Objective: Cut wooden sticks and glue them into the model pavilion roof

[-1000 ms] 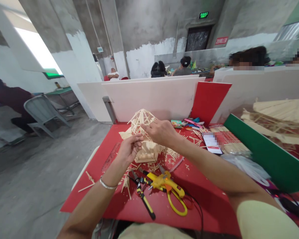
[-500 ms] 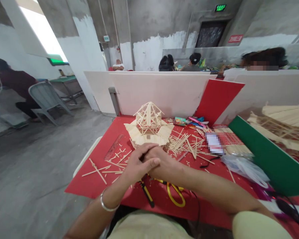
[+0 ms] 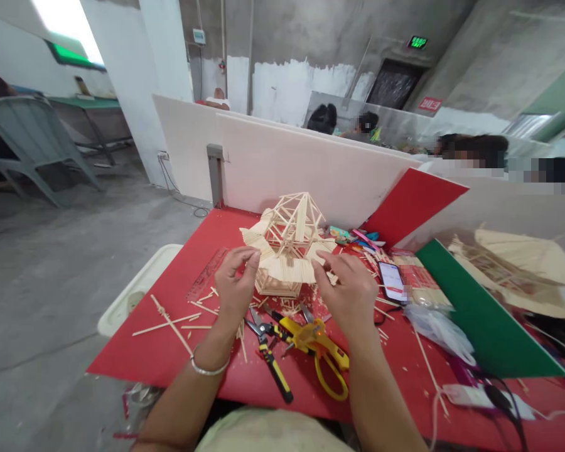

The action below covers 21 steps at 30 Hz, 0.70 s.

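Observation:
A model pavilion of thin wooden sticks stands on the red tabletop, with an open stick-frame top and flared roof panels. At its left side is my left hand, fingers curved and thumb apart from them, the tips close to the roof edge. My right hand is at the opposite side, its thumb and forefinger spread by the right roof panel. Whether the fingertips touch the panels I cannot make out. Between my forearms lie black-and-yellow cutting pliers, a yellow glue gun and yellow-handled scissors.
Loose sticks and a clear ruler are on the left. To the right lie a phone, bundled sticks, a plastic bag and a green board. A white partition runs behind; people sit beyond.
My hands, one laid over the other before, have parted to either side of the pavilion. The view has turned and tilted, and the tools in front now show more fully.

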{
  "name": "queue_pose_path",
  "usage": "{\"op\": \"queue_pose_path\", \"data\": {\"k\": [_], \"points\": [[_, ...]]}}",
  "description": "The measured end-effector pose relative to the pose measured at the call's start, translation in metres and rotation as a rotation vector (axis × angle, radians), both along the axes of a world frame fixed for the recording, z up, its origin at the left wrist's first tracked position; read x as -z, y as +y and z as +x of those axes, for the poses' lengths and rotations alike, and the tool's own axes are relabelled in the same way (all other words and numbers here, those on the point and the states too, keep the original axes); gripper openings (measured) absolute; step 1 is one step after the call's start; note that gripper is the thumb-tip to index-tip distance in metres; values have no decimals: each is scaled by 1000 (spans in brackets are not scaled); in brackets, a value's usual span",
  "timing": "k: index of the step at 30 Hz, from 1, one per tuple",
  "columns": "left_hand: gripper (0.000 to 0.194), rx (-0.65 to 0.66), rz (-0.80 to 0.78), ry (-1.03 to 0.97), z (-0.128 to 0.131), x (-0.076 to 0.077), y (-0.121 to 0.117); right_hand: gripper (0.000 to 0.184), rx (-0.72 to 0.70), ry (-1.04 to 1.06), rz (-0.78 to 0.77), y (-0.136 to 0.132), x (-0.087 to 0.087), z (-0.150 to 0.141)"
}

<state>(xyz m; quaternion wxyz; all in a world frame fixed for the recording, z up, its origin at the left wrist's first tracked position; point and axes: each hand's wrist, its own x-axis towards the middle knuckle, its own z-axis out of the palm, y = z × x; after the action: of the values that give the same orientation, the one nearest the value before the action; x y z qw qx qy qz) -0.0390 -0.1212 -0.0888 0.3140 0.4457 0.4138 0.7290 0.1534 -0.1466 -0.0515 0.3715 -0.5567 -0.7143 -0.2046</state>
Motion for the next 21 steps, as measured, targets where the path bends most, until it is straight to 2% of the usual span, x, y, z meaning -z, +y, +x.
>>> {"op": "queue_pose_path", "data": {"k": [7, 12, 21], "points": [[11, -89, 39, 80, -8, 23, 1, 32, 80, -152, 112, 37, 10, -19], [14, -49, 69, 115, -13, 34, -3, 32, 81, -227, 130, 50, 13, -23], [17, 42, 29, 191, -13, 48, -4, 26, 93, -245, 153, 63, 17, -23]]}}
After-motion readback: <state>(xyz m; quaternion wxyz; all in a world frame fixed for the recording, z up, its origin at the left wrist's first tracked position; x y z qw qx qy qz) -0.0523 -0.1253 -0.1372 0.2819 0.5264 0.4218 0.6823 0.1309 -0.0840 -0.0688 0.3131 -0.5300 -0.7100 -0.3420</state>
